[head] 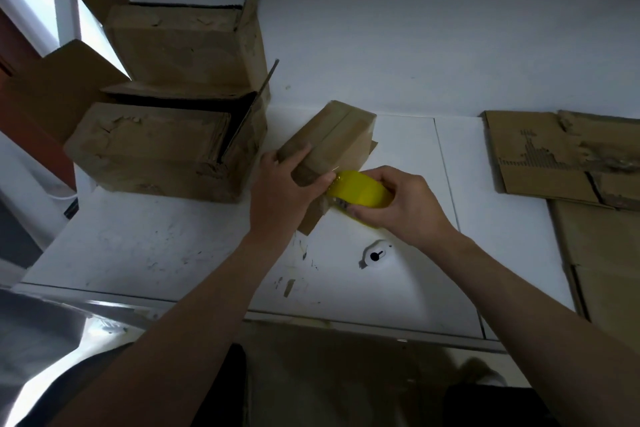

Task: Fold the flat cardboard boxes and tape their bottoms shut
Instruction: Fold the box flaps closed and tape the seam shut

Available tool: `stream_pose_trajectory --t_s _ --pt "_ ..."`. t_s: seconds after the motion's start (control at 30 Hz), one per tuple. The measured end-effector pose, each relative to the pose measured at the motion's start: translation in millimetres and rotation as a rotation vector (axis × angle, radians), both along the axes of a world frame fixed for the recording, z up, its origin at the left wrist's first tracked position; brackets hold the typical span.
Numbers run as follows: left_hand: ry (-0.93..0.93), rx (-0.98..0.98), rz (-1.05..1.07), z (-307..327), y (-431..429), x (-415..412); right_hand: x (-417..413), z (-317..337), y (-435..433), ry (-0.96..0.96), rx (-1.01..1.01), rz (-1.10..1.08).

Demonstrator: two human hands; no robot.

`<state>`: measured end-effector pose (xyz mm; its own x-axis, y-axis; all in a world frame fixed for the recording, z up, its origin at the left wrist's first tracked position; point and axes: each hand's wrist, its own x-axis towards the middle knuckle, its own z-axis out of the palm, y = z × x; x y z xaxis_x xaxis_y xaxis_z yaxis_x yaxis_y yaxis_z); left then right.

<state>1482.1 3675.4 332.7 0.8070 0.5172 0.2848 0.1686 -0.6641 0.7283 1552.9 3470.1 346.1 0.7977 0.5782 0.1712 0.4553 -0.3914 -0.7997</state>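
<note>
Head view, white table [173, 236] against white wall [415, 28], left fingers [300, 153] gripping box [343, 139], right fingers [375, 177] gripping yellow tape [360, 189]

A white table [173, 246] is scuffed and marked, with a round cable hole [375, 255] near its front middle and a small brown scrap [288, 287] left of that hole. A white wall [415, 28] rises behind the table; a red-brown panel [20, 80] stands off its left end.

flat cardboard [568, 156]: cut by right edge | box [332, 139] end: behind left hand [280, 191] | tape dispenser [360, 188]: part-hidden (right hand [405, 204])
</note>
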Motion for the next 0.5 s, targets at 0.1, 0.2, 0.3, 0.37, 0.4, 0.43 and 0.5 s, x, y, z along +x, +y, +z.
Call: stream_pose_trajectory --t_s 0.1,0.2,0.3,0.37,0.4,0.43,0.5 --pt "-0.015 0.008 0.010 -2.2 -1.7 1.1 2.0 4.3 -0.9 -0.113 -0.065 0.006" --pt "-0.011 0.012 0.013 -2.6 -1.9 1.0 2.5 6.8 2.4 -0.168 -0.118 0.004" --pt "-0.013 0.006 0.003 -1.9 -2.8 1.0 3.3 6.5 9.6 -0.194 -0.143 0.001" --pt "0.014 0.035 -0.004 -0.3 -2.6 3.8 5.2 5.7 12.8 -0.198 -0.172 0.007" --pt "0.027 0.054 -0.004 1.0 -2.2 5.1 6.1 6.1 13.3 -0.188 -0.185 0.013" --pt "0.029 0.066 -0.005 3.1 -1.7 6.5 6.9 7.7 13.2 -0.175 -0.196 0.020" --pt "-0.001 0.063 0.006 8.3 0.1 9.4 8.6 14.6 11.0 -0.190 -0.206 0.040"
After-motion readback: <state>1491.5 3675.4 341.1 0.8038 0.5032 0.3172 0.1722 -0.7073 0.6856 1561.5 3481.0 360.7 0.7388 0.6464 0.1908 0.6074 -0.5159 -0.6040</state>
